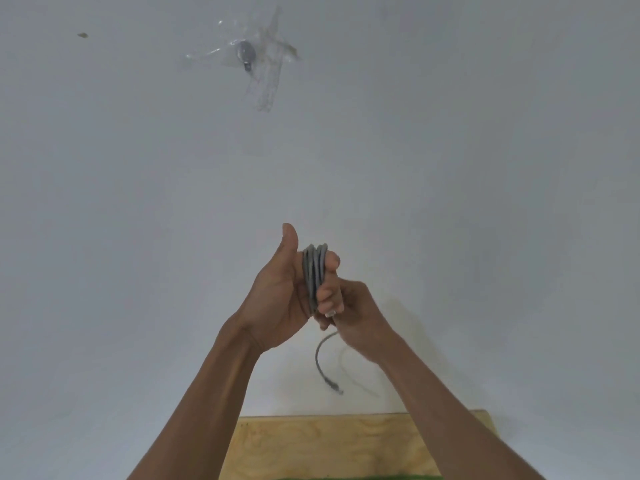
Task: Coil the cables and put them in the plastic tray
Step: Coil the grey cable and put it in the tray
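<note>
Above table (485, 168), hands grip cable (314, 271) (thumb raised)

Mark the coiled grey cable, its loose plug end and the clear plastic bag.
coiled grey cable (314, 268): head view, middle of the bundled loops.
loose plug end (335, 386): head view, connector at the tip.
clear plastic bag (258, 57): head view, its centre.

white table (450, 168), clear plastic bag (249, 60), wooden board (329, 441)

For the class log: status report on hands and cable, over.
Left hand holds grey cable coil, thumb up. Right hand grips it lower; plug end dangles. No tray in view. Nothing blocking.
</note>
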A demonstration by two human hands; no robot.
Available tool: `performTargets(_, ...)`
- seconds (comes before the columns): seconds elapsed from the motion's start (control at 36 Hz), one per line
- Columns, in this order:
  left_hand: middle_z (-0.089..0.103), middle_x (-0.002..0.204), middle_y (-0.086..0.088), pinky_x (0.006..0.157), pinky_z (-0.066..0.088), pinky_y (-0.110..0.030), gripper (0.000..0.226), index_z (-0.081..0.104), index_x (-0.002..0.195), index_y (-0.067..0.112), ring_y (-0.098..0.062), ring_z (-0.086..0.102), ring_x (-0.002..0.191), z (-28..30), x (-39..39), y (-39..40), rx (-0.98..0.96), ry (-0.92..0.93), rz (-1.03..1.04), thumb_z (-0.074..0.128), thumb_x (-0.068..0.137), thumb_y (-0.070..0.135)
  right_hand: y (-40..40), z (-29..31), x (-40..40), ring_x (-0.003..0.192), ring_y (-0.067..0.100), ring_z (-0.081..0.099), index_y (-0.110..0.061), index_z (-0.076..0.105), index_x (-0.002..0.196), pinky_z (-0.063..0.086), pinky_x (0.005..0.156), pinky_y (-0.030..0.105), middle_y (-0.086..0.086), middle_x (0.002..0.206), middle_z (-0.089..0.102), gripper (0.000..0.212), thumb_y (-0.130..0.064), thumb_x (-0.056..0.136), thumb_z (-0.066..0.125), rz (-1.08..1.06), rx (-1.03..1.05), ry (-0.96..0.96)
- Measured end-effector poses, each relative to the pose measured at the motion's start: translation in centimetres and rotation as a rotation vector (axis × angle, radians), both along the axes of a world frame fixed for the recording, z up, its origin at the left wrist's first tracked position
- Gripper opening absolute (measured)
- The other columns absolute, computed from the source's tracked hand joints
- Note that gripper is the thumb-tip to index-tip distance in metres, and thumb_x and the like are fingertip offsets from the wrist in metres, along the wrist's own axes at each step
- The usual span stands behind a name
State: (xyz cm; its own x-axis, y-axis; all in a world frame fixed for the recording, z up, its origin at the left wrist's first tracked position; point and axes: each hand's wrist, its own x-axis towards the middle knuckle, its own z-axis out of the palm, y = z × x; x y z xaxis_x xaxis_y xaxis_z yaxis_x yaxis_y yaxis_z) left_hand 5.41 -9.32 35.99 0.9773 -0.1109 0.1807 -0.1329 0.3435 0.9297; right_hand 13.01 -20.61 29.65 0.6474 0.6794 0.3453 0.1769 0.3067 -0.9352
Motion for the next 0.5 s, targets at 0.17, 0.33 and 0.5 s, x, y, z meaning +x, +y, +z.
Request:
performTargets(0.17,0.045,0.059,-0.008,0.064,0.045,-0.035,0.076,0.061,0.089,0.005,-0.022,0.046,0.052,-0.2,0.7,0.3,-0.107,-0.035,0.107,0.019,0.097,0.068,-0.2,-1.0,-1.6,0.058,0.016,0.048,-0.015,0.071,0.082,0.044,0.059,0.030,-0.005,0.069,0.068,0.028,-0.019,0.103,0.052,-0.097,-0.160,-0.059)
performTargets(0.33,0.048,0.059,-0.008,0.063,0.051,-0.033,0.076,0.059,0.092,0.003,-0.023,0.046,0.054,0.2,1.5,2.0,0.052,-0.046,0.297,0.018,0.093,0.067,-0.4,-1.6,-2.7,0.054,0.009,0.048,-0.015,0.075,0.103,0.040,0.054,0.019,-0.007,0.064,0.062,0.019,-0.025,0.099,0.059,-0.169,-0.214,-0.153)
performTargets(0.5,0.059,0.067,-0.007,0.076,0.045,-0.040,0.078,0.061,0.100,0.006,-0.023,0.053,0.065,-1.3,1.2,3.5,0.404,0.001,0.409,0.019,0.092,0.070,-1.1,1.3,-2.1,0.063,0.001,0.062,-0.015,0.077,0.098,0.050,0.065,0.018,-0.014,0.070,0.067,0.013,-0.017,0.092,0.066,-0.202,-0.316,-0.391)
